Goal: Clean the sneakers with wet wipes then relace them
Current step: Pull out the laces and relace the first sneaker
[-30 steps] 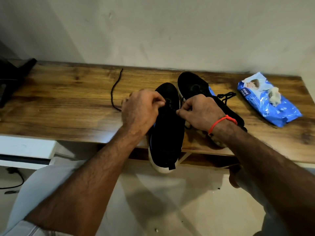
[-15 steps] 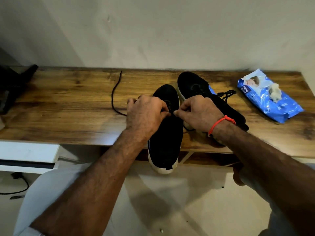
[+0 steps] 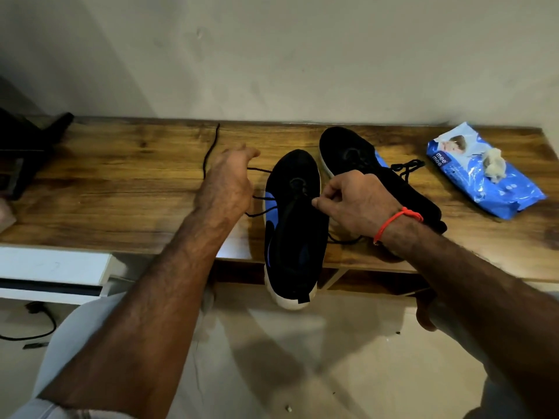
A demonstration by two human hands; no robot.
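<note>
Relacing: near shoe (image 3: pixel 295 225) lies mid-table (image 3: pixel 121 189), heel overhanging the near edge. Left hand (image 3: pixel 227 182) draws the lace (image 3: pixel 260 204) leftward, fingers curled, grip hidden; right hand (image 3: pixel 357 204) pinches the lace at the eyelets. Lace likely limp, light, best held near its tip. Far shoe (image 3: pixel 363 158) looks laced. Wipes pack (image 3: pixel 484 176), far right, has a wad (image 3: pixel 493 164) on top.

Two black sneakers (image 3: pixel 295 219) (image 3: pixel 357 158), one blue wipes pack (image 3: pixel 484 176), one crumpled wipe (image 3: pixel 493 168), two hands (image 3: pixel 227 182) (image 3: pixel 360 204).

The blue wet wipes pack (image 3: pixel 484 173) reads "mee mee".
</note>
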